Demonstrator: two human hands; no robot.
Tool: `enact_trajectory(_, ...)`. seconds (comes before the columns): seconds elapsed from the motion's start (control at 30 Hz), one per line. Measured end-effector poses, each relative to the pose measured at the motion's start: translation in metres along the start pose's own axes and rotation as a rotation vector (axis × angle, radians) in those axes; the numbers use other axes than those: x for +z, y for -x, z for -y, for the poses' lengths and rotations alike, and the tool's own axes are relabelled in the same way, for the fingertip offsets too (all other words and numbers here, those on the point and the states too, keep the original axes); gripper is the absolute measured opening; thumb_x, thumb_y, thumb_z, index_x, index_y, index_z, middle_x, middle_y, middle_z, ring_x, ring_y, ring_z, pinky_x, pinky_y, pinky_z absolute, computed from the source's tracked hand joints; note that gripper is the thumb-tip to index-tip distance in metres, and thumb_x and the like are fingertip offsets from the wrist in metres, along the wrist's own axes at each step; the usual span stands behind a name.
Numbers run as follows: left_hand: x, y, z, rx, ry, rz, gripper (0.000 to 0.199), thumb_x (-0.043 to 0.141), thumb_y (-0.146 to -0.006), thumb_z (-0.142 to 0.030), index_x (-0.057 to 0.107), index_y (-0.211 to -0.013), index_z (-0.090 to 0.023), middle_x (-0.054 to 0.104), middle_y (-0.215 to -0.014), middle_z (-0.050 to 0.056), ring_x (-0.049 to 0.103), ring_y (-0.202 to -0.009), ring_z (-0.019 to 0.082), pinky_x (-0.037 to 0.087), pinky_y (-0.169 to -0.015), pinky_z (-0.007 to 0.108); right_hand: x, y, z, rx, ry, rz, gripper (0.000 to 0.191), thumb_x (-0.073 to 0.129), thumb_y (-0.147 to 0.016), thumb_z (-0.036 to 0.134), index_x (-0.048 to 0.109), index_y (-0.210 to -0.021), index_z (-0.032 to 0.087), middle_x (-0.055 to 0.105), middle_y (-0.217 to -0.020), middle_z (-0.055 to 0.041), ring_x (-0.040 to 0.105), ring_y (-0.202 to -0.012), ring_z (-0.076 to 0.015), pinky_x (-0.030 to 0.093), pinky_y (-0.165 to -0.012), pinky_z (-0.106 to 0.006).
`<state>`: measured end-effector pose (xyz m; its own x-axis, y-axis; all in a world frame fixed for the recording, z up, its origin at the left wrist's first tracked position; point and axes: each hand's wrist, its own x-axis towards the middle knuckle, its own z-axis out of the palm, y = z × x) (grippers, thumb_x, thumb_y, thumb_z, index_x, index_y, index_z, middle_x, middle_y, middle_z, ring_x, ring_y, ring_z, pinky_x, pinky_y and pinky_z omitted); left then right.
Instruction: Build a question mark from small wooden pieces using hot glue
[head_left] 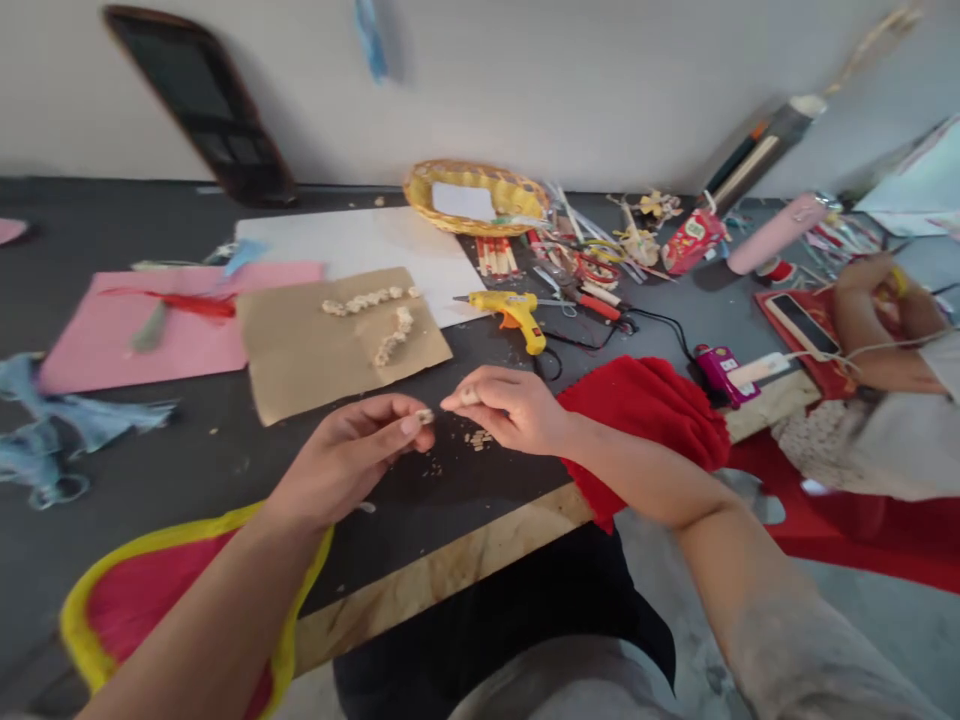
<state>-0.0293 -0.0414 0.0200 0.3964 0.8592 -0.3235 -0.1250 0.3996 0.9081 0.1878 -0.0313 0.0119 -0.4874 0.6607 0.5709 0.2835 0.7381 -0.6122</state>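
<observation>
The brown sheet (300, 370) bears two pale, knobbly strips (367, 302). Your left hand (367, 435) pinches a small pale piece (424, 416) above the tabletop (412, 515). Fragments (478, 440) lie near your right hand (514, 405), which grips a pale stub (469, 396). The yellow glue gun (517, 311) rests beyond; the red cloth (645, 400) lies rightmost.

Head view faces forward and down, seemingly near the hands (364, 440) (517, 408).

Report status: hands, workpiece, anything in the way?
Left hand pinching small pale piece. Right hand closed on pale bit, just apart from left. Loose chips on table below; yellow glue gun beyond, clear of both hands.
</observation>
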Motion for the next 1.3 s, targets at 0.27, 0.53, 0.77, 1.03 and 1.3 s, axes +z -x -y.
enact_trajectory(0.27,0.009,0.0,-0.012,-0.06,-0.077,-0.089,0.027,0.091,-0.056,-0.041,0.076,-0.069,-0.023,0.067,-0.064,0.001,0.057,-0.066,0.013,0.043,-0.06,0.021,-0.001,-0.001,-0.013,0.065,0.07,0.015,0.015,0.059,-0.095,0.023,0.071,-0.093,0.015,0.074,-0.093,-0.0075,0.07,-0.093,-0.0103,0.054,-0.089,-0.019)
enact_trajectory(0.53,0.005,0.0,-0.005,-0.068,-0.061,-0.04,0.034,0.091,-0.057,-0.044,0.075,-0.074,-0.02,0.069,-0.065,0.001,0.056,-0.064,0.011,0.042,-0.06,0.019,-0.007,-0.003,-0.001,0.106,0.041,-0.055,0.031,0.056,-0.095,0.039,0.059,-0.073,0.018,0.061,-0.071,0.0004,0.058,-0.067,-0.008,0.047,-0.066,-0.019)
enact_trajectory(0.77,0.003,-0.001,0.003,-0.009,-0.007,0.024,0.037,0.091,-0.059,-0.04,0.071,-0.076,-0.014,0.069,-0.066,0.002,0.06,-0.062,0.01,0.046,-0.062,0.019,-0.008,0.001,-0.001,0.14,-0.033,-0.108,0.023,0.048,-0.099,0.029,0.06,-0.084,0.017,0.059,-0.076,-0.0011,0.055,-0.066,-0.0094,0.048,-0.065,-0.023)
enact_trajectory(1.03,-0.001,-0.003,0.011,0.036,-0.035,0.152,0.031,0.086,-0.068,-0.038,0.072,-0.077,-0.012,0.07,-0.069,0.004,0.061,-0.065,0.012,0.048,-0.067,0.024,0.0,0.004,0.004,-0.077,-0.03,0.092,0.027,0.066,-0.09,0.031,0.065,-0.116,0.022,0.063,-0.105,-0.0091,0.063,-0.1,-0.0189,0.056,-0.089,-0.037)
enact_trajectory(1.3,0.003,-0.002,0.008,0.008,-0.014,0.169,0.031,0.086,-0.067,-0.038,0.072,-0.078,-0.013,0.069,-0.069,0.002,0.059,-0.064,0.01,0.046,-0.064,0.021,0.001,0.002,0.008,-0.104,-0.026,-0.004,0.012,0.067,-0.09,0.026,0.068,-0.1,0.02,0.065,-0.092,-0.0066,0.066,-0.086,-0.0153,0.058,-0.078,-0.03)
